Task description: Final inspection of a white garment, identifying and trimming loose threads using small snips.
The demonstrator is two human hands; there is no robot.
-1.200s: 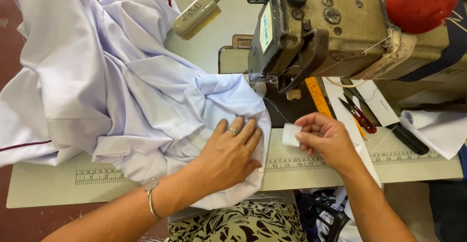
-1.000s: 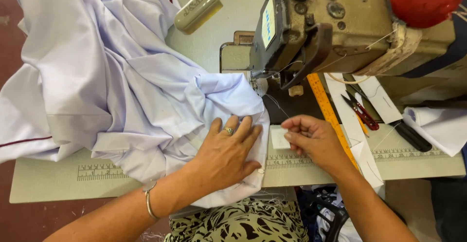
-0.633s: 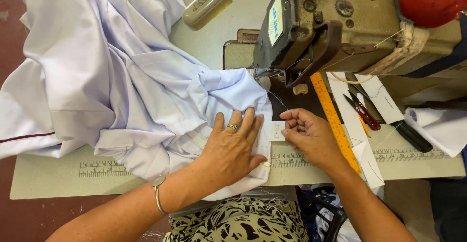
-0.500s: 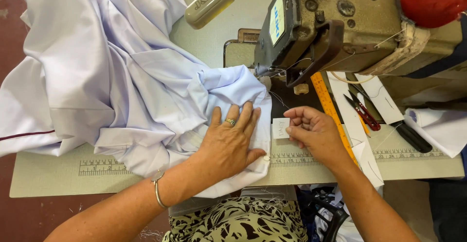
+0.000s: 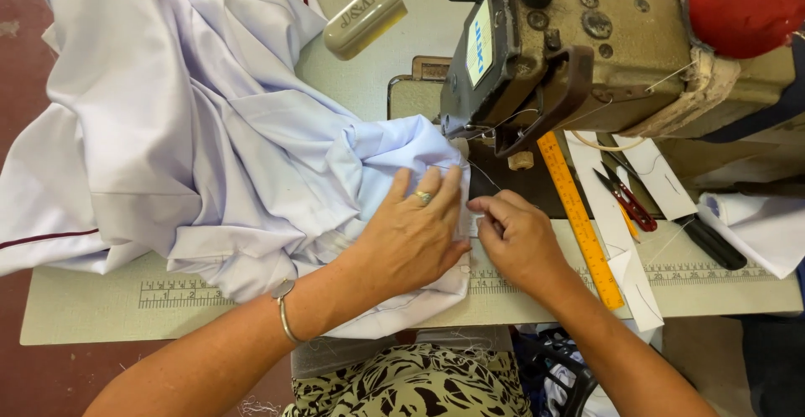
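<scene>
My left hand (image 5: 411, 237), with a ring and a bracelet, lies flat on the pale lilac-white garment (image 5: 193, 148) and presses its edge to the sewing table just before the needle. My right hand (image 5: 520, 237) is beside it, fingers pinched at the cloth's edge where a small white label piece is mostly hidden under the fingers. The beige industrial sewing machine (image 5: 587, 48) stands right behind both hands.
An orange ruler (image 5: 579, 216) lies right of my right hand. Red-handled snips (image 5: 625, 199), a black-handled tool (image 5: 713, 245) and white cloth pieces (image 5: 759, 228) lie further right. A lamp head (image 5: 369, 18) hangs above the garment. The table's front edge (image 5: 126, 320) carries printed rulers.
My right hand has carried the small white piece leftwards to the garment's edge. My left hand has slid up toward the needle, and the garment has bunched closer to the machine.
</scene>
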